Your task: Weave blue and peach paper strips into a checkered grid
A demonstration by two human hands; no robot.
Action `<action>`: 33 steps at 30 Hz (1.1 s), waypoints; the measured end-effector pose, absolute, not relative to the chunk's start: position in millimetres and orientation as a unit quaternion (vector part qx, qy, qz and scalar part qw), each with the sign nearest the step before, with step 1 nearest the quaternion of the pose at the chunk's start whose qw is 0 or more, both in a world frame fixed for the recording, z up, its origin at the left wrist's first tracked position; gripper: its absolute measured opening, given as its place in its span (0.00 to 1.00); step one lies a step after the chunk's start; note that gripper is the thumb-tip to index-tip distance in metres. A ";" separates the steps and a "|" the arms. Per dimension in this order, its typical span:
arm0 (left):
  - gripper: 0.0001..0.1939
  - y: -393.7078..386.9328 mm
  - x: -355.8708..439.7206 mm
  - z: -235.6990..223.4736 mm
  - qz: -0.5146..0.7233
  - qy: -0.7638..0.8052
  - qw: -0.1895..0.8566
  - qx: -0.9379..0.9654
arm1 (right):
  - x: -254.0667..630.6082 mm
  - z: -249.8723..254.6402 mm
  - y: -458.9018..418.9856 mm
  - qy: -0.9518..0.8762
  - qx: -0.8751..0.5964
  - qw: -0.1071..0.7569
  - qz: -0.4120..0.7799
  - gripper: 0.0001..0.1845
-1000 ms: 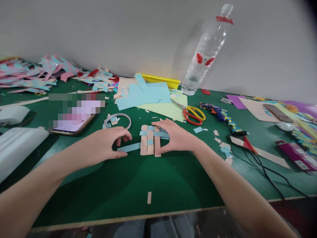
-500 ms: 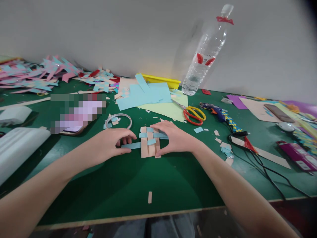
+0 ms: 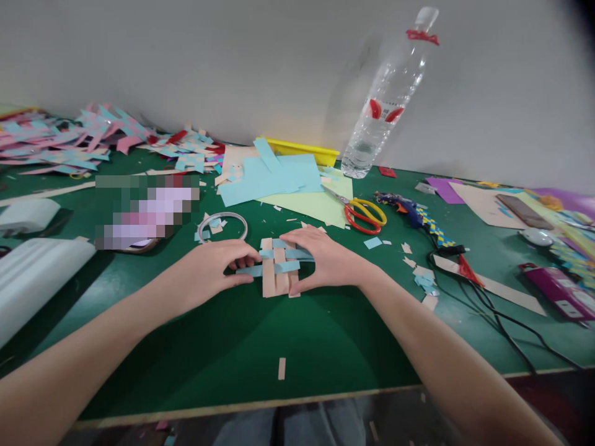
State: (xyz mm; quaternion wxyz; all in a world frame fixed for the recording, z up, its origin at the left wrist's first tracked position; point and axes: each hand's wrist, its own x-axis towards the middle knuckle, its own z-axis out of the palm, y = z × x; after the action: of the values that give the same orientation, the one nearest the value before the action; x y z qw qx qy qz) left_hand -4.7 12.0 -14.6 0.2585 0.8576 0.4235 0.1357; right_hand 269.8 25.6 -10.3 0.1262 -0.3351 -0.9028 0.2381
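Observation:
A small woven piece of beige and blue paper strips (image 3: 280, 282) lies flat on the green table. My left hand (image 3: 207, 269) is closed on the left end of a blue paper strip (image 3: 250, 271), which passes through the weave with its other end showing on top of the beige strips. My right hand (image 3: 328, 257) is closed round the right side of the weave, fingertips at its far edge and thumb at its near edge. The right ends of the blue strips run in under that palm.
Behind the hands are scissors (image 3: 363, 215), blue paper sheets (image 3: 279, 179), a tape-like ring (image 3: 246, 228) and a leaning water bottle (image 3: 385, 105). A phone (image 3: 144, 217) is at the left; cables (image 3: 493, 310) trail at the right. A beige scrap (image 3: 281, 369) lies near the front edge.
My left hand has moved right, sliding the blue strip further through the weave, so its right end now reaches the right-hand beige strip. My right hand has stayed at the weave.

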 end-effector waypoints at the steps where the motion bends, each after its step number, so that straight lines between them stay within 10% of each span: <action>1: 0.14 11.9 -3.9 -14.7 0.136 0.420 0.258 0.859 | 269.5 -10.6 25.5 -0.903 -0.334 0.126 0.238 0.47; 33: 0.12 2.7 23.2 -29.4 0.187 0.360 0.109 0.907 | 247.0 -26.3 13.6 -0.910 -0.314 0.167 0.212 0.47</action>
State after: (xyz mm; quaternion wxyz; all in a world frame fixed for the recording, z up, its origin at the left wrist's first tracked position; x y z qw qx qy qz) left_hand 23.2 2.7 -29.4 0.1090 0.9074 0.3602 0.1872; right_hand 247.0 13.6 -26.3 0.1674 -0.3140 -0.9103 0.2115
